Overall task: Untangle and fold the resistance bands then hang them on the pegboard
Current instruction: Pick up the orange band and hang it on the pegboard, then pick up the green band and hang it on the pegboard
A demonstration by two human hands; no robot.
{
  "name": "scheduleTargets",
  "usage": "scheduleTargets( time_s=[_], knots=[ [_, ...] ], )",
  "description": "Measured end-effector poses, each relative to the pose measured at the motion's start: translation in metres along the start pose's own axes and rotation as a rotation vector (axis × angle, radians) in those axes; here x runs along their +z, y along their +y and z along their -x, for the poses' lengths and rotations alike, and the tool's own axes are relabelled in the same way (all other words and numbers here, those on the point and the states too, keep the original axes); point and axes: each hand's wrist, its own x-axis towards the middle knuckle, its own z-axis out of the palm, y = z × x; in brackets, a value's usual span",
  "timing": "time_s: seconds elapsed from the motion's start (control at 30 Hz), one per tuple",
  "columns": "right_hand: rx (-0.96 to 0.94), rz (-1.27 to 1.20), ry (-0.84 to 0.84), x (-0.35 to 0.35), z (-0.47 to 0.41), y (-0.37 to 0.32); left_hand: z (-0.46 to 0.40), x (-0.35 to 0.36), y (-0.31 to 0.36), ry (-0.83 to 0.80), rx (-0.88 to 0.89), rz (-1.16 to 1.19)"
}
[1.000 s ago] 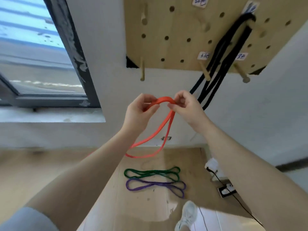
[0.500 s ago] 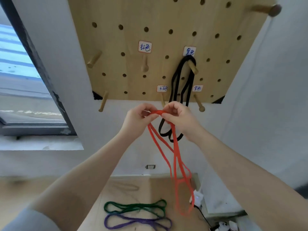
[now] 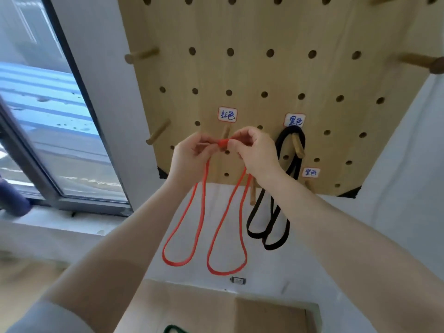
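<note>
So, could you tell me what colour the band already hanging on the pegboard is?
Black, seen in the head view.

Bright, even daylight enters from the window (image 3: 60,131) at left; shadows on the wall (image 3: 396,176) are soft and faint; wide-angle distortion bends the pegboard (image 3: 252,75) edges and window frame; slight motion blur softens forearms and lower corners; no harsh glare; the labels (image 3: 227,114) are legible.
</note>
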Motion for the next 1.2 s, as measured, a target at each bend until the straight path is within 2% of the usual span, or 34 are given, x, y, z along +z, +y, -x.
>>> scheduleTargets(
  time_s=[0.23, 0.33, 0.43, 0.53, 0.6, 0.67, 0.8, 0.93, 1.0, 1.1, 1.13, 1.2],
  knots=[
    [0.029, 0.082, 0.176, 0.022, -0.056, 0.027, -0.070, 0.005, -0.028, -0.114, 0.041, -0.152],
    [0.043, 0.133, 0.243, 0.029, -0.070, 0.043, -0.088, 0.014, -0.045, -0.185, 0.151, -0.297],
    [0.044, 0.203, 0.296, 0.034, -0.081, 0.052, -0.099, 0.021, -0.056, -0.174, 0.217, -0.320],
    [-0.004, 0.501, 0.382, 0.042, -0.086, 0.062, -0.100, 0.025, -0.062, -0.177, 0.258, -0.381],
    [-0.014, 0.697, 0.504, 0.045, -0.085, 0.068, -0.097, 0.029, -0.069, -0.109, 0.313, -0.533],
    [0.044, 0.703, 0.566, 0.043, -0.084, 0.068, -0.099, 0.031, -0.071, -0.055, 0.281, -0.622],
    [0.100, 0.593, 0.450, 0.046, -0.080, 0.062, -0.094, 0.026, -0.064, -0.122, 0.097, -0.431],
    [0.208, 0.374, 0.492, 0.062, -0.030, 0.070, -0.049, 0.006, -0.074, -0.200, -0.088, -0.100],
    [0.328, 0.339, 0.330, 0.078, 0.007, 0.088, -0.012, -0.010, -0.100, -0.388, -0.084, -0.140],
    [0.479, 0.351, -0.127, 0.114, 0.050, 0.116, 0.047, -0.037, -0.159, -0.736, -0.107, -0.378],
    [0.529, 0.342, -0.258, 0.128, 0.061, 0.125, 0.066, -0.046, -0.180, -0.801, -0.175, -0.428],
    [0.595, 0.337, -0.468, 0.156, 0.079, 0.145, 0.100, -0.067, -0.215, -0.820, -0.354, -0.489]
  ],
)
